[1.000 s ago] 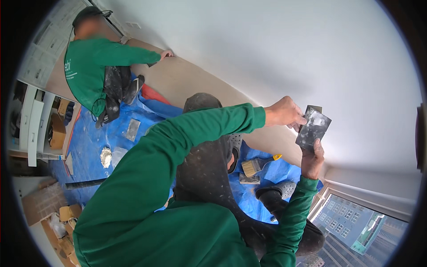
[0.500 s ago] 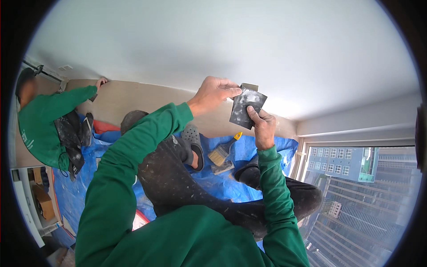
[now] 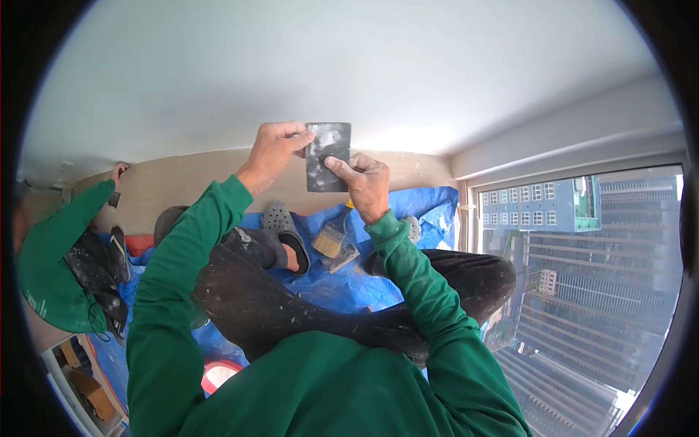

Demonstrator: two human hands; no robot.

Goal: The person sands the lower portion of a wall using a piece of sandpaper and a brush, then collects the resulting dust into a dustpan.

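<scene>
A flat black plate (image 3: pixel 328 149), smeared with white paste or dust, is held upright in front of the wall. My right hand (image 3: pixel 368 186) grips its lower right part, thumb across the front and fingers behind. At the upper left corner my left hand (image 3: pixel 274 151) is closed, its thumb tip over the plate's edge. The left fingertips are behind the plate, so whether they hold anything else cannot be seen. Beyond lies a paintbrush (image 3: pixel 329 242) with pale bristles and a yellow handle end, close to a small flat piece (image 3: pixel 341 258) with pale smears.
Blue sheeting (image 3: pixel 331 288) covers the floor around my crossed legs. A co-worker in green (image 3: pixel 54 262) reaches to the wall at far left. A large window (image 3: pixel 582 291) is on my right. A red-and-white round thing (image 3: pixel 218 373) stands by my leg.
Both hands and the black plate have shifted left in the view, and the plate has turned from tilted to nearly straight. A small brownish flat piece behind its top edge no longer shows.
</scene>
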